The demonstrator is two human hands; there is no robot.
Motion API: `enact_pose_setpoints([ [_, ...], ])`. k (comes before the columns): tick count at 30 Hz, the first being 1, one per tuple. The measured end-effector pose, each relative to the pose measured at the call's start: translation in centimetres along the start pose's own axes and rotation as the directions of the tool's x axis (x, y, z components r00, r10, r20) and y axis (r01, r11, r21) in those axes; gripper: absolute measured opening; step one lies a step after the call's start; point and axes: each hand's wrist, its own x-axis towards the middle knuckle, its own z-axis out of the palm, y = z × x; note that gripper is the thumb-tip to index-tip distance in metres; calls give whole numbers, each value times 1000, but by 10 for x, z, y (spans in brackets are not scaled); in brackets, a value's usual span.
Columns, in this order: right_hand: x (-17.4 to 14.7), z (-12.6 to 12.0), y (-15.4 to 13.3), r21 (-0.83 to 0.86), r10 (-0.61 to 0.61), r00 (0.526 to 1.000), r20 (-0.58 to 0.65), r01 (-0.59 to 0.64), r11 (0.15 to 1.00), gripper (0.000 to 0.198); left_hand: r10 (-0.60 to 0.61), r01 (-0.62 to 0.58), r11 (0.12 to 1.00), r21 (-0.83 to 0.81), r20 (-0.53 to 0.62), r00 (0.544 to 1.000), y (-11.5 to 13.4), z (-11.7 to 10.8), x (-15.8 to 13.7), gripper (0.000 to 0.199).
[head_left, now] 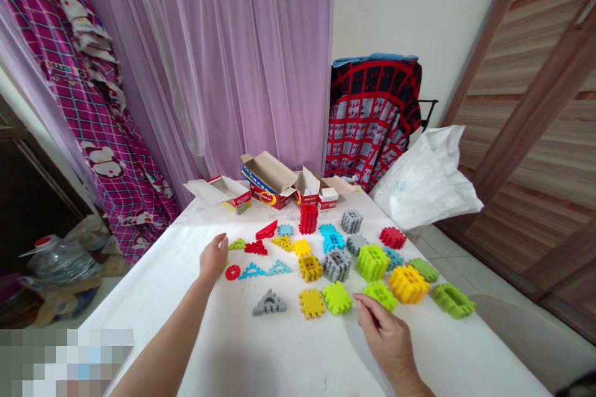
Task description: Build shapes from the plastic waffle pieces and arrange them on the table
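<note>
My left hand (pixel 214 257) is closed over the left part of the table, fingers mostly hidden from me. Beside it lie a small lime-green toothed piece (pixel 237 244) and a red round piece (pixel 233 272); whether it touches the green one I cannot tell. My right hand (pixel 386 336) has its thumb and fingers drawn together, with nothing visible in them. Its fingertips are between a flat lime-green square building piece (pixel 338 298) and a lime-green stack of squares (pixel 380 295). A yellow square piece (pixel 311 303) and a grey triangular piece (pixel 270 303) lie further left.
Stacks of interlocking pieces, among them a yellow one (pixel 408 284) and an upright red one (pixel 308 219), spread over the white table (pixel 261 360). Opened cardboard boxes (pixel 267 177) stand at the back. A white plastic bag (pixel 423 180) bulges by the right edge.
</note>
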Motion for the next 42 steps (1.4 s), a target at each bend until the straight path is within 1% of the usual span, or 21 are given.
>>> enact_pose_setpoints([
  [1, 1, 0, -1, 7, 4, 1000, 3, -4, 1000, 32, -10, 10, 1000, -6, -18, 1000, -9, -4, -8, 36],
  [3, 2, 1, -4, 23, 2, 1000, 2, -2, 1000, 31, -31, 30, 999, -15, -51, 998, -25, -10, -22, 29],
  [4, 2, 2, -5, 30, -1, 1000, 0, 1, 1000, 30, -41, 40, 999, -18, -69, 997, -31, -12, -28, 31],
  [6, 3, 2, -5, 39, 5, 1000, -3, -5, 999, 30, -55, 54, 998, -13, -103, 993, -40, -15, -38, 35],
  [9, 2, 1, -4, 32, 47, 999, -11, -46, 998, 33, -52, 55, 998, 22, -133, 990, -46, -15, -51, 38],
  [12, 2, 0, -2, 29, 65, 998, -25, -64, 997, 34, -3, 13, 996, 84, -124, 992, -48, -13, -64, 39],
  [17, 0, -1, -5, 41, 55, 998, -20, -54, 998, 39, 143, -126, 974, 190, -75, 987, -51, -9, -92, 38],
  [21, -3, 2, -13, 30, 21, 995, 98, -24, 999, 48, 227, -209, 943, 259, -40, 973, -52, -10, -111, 36],
  [24, -9, 7, -21, 4, -14, 987, 158, 14, 1000, 52, 247, -228, 926, 300, -27, 969, -53, -11, -123, 38],
  [26, -13, 10, -26, -18, -34, 981, 191, 38, 999, 50, 253, -233, 918, 321, -22, 967, -54, -13, -130, 39],
  [29, -19, 11, -31, -71, -37, 952, 305, 62, 996, 43, 259, -238, 908, 345, -16, 966, -53, -15, -139, 40],
  [31, -21, 11, -33, -120, -20, 920, 390, 73, 990, 37, 259, -238, 903, 359, -12, 966, -52, -15, -144, 41],
  [33, -22, 9, -34, -171, 8, 896, 444, 76, 982, 33, 254, -234, 898, 373, -7, 967, -50, -16, -146, 42],
  [37, -20, 7, -37, -223, 50, 878, 476, 65, 973, 32, 237, -223, 889, 400, 14, 971, -47, -18, -147, 44],
  [42, -18, 6, -38, -210, 52, 859, 510, 65, 975, 32, 219, -208, 881, 424, 23, 975, -44, -20, -149, 46],
])
